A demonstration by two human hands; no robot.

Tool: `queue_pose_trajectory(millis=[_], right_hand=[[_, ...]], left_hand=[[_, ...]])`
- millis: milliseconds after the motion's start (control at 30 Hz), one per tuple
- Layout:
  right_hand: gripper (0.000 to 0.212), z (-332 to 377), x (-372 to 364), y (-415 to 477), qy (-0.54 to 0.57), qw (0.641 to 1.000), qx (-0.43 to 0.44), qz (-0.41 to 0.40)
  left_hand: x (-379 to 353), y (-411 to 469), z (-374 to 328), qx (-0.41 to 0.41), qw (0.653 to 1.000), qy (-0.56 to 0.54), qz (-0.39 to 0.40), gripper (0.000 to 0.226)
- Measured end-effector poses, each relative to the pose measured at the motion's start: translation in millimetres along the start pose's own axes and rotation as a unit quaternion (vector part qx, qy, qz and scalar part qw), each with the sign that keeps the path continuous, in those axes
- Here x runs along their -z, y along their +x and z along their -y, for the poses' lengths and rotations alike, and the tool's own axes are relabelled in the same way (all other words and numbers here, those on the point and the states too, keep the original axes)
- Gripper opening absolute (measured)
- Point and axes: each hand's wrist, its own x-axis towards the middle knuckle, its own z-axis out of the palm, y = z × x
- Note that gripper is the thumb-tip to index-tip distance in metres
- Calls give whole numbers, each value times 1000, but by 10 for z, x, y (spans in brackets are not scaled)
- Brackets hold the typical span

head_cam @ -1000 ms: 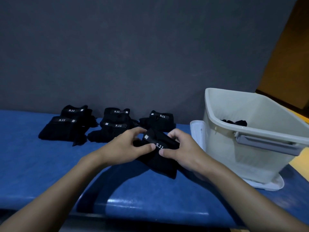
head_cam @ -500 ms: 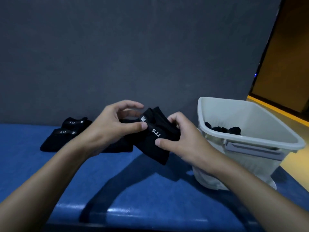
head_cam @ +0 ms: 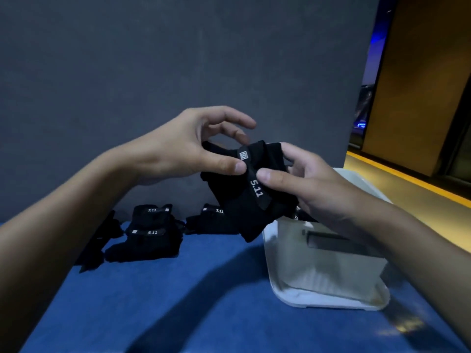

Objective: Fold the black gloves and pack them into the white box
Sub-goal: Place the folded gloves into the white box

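Note:
A folded black glove bundle [head_cam: 244,200] with a "5.11" strap hangs in the air above the left rim of the white box [head_cam: 328,266]. My right hand [head_cam: 308,184] grips its right side, thumb on the strap. My left hand [head_cam: 193,146] pinches its upper left edge with the thumb, while the fingers arch loosely above it. The box stands on the blue surface at the right; my right arm hides most of its inside.
Several more black gloves [head_cam: 150,233] lie in small stacks on the blue padded surface [head_cam: 178,301] against the grey wall [head_cam: 153,72]. The box sits on its white lid [head_cam: 331,301]. An orange-lit floor lies beyond at the right.
Both hands have lifted the glove bundle off the blue surface and carried it up and right, over the box's left rim. My left fingers have loosened.

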Motion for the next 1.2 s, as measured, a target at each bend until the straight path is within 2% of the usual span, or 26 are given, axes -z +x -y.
queue_pose_trajectory(millis=[67, 167, 333, 433, 633, 767, 867, 1000, 1200], right_hand=[[31, 1, 80, -28, -29, 999, 11, -30], [26, 10, 195, -86, -35, 995, 21, -89], [26, -36, 429, -113, -20, 977, 24, -212], [28, -43, 534, -153, -40, 975, 10, -218], [43, 6, 748, -226, -56, 974, -30, -216], [41, -68, 941, -165, -101, 959, -78, -254], [38, -208, 1076, -82, -120, 944, -135, -277], [37, -394, 1164, 71, -150, 929, -183, -285], [35, -588, 1217, 412, -138, 915, -278, -257]], left_hand=[[-72, 101, -2, -5, 1000, 16, -7, 60], [-215, 224, 57, -11, 998, 17, -63, 60], [-479, 453, 167, 6, 986, -89, -142, 63], [-672, 591, 147, 15, 982, -118, -145, 61], [-931, 861, 148, 12, 979, -102, -174, 67], [-996, 963, 298, 9, 986, -43, -158, 62], [-1022, 946, 509, 6, 989, 37, -142, 43], [-1022, 865, 736, 9, 984, 159, -83, 21], [-1000, 815, 875, 42, 970, 237, -23, 34]])
